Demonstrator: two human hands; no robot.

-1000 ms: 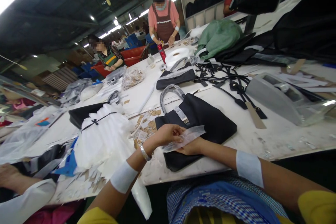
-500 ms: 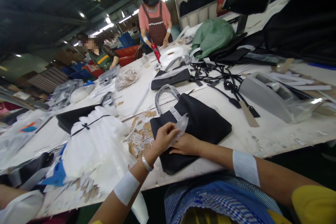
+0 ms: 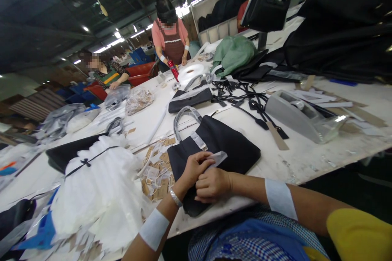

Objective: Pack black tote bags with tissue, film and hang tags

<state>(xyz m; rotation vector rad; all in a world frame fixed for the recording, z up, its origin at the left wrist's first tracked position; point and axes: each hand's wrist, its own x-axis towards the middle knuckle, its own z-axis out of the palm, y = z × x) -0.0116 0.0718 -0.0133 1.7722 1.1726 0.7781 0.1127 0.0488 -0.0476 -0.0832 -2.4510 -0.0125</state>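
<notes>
A black handbag (image 3: 232, 144) lies on the white table in front of me, its looped handle (image 3: 186, 110) wrapped in clear film. Over the near part of the bag, my left hand (image 3: 194, 167) pinches a small translucent plastic sheet (image 3: 219, 158), which sticks out past the fingers to the right. My right hand (image 3: 213, 185) is closed right beside it, knuckles up, against the bag. Whatever its curled fingers hold is hidden. Part of the bag's near edge is covered by both hands.
Left of the bag are cardboard tags (image 3: 157, 171) and a tied white bundle (image 3: 94, 187). A grey tape dispenser (image 3: 290, 112) and black straps (image 3: 254, 104) lie to the right. Another bag (image 3: 190, 98) sits behind. Two co-workers stand across the table.
My right hand's fingers, stretched along the bag before, are now curled in. The plastic sheet has tipped from upright to nearly flat, pointing right. The camera view has shifted slightly.
</notes>
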